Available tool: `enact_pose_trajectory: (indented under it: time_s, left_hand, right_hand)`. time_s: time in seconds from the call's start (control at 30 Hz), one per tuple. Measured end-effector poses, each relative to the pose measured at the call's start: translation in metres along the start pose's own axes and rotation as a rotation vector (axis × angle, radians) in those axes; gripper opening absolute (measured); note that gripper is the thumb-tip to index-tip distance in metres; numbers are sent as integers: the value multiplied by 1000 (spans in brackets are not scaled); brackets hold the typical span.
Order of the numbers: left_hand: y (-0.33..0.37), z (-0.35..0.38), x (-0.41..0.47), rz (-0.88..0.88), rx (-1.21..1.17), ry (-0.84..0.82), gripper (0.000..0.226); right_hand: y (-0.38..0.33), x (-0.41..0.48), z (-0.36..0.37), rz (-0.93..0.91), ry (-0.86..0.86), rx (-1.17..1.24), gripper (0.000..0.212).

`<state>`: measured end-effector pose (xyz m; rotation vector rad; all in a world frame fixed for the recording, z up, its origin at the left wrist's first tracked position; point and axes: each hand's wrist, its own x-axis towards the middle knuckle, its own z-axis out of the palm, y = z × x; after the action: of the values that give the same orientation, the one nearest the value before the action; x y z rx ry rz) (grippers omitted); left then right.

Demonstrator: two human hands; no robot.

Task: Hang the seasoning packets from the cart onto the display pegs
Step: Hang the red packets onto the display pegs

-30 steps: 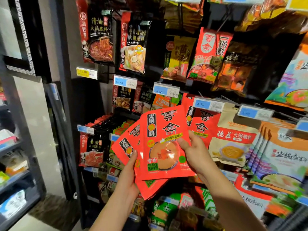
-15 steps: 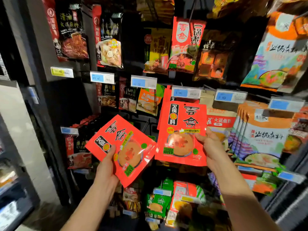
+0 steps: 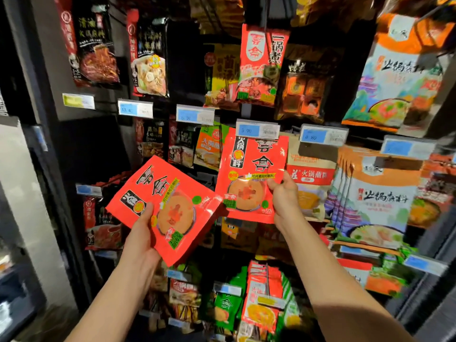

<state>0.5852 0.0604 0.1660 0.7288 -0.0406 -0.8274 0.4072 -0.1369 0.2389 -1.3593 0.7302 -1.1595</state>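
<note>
- The dark display rack (image 3: 93, 144) fills the frame and is crowded. An arm swung wide at centre right could brush the beige paper packets (image 3: 311, 178) hanging just beside the target spot and knock them askew or off their peg.
- The tilted red foil seasoning packet (image 3: 170, 206) sits at centre left, well below the tags. The left hand (image 3: 142, 234) holds it by its lower corner, thumb pressed on the front and fingers behind. The foil looks slick, so with attention on the other side this one-corner grip could let it slide out and fall. I cannot tell whether more packets lie behind it.
- The upright red foil seasoning packet (image 3: 251, 174) is at frame centre. The right hand (image 3: 283, 201) pinches its right edge between thumb and fingers. Held by one side, it may twist as it is pushed back and crease rather than slide on.
- The blue-and-white price tag (image 3: 257, 130) overlaps that packet's top edge and hides the peg, so I cannot tell whether the packet is hooked. Letting go on a guess would probably drop it.
</note>
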Motion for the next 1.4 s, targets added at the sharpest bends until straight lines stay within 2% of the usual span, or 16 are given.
enact_pose_trajectory:
  time_s: [0.13,0.33,0.7,0.8,0.9,1.0,1.03,1.07,1.13,1.2,1.27,1.37,1.4]
  left_hand:
    - [1,-4,11,50,4,-7,41]
    - [6,-10,13,76,3,-47,29]
    - [15,-8,12,98,21,-5,27]
    - [13,-6,9,95,18,1,20]
    - [14,-6,6,102,32,17,26]
    - [17,-4,0,103,70,30,40]
    - [18,-2,-2,89,92,28,44]
    - [17,1,-3,71,117,10,48]
    - [13,8,-7,45,176,-1,50]
    - [7,18,-15,14,222,-6,45]
    - [2,25,-24,-23,253,-6,41]
    - [-3,28,-24,-58,258,-20,48]
    - [-3,31,-25,-72,247,-22,47]
  right_hand:
    - [2,13,11,-5,21,-12,35]
    - [12,29,17,25,78,-19,40]
    - [22,50,27,31,173,-169,35]
    - [22,41,25,-3,197,-407,27]
    - [13,20,16,-16,200,-718,25]
    - [-6,-9,8,-251,275,-762,23]
    - [-15,-17,9,-327,222,-728,14]
    - [-24,-26,15,-346,93,-648,3]
    - [-39,-42,33,-243,-236,-525,20]
    - [-44,-52,49,-138,-441,-613,40]
    - [-36,-53,58,-42,-523,-656,44]
    - [-19,-51,58,-17,-472,-532,54]
    - [-14,-49,56,-29,-447,-514,51]
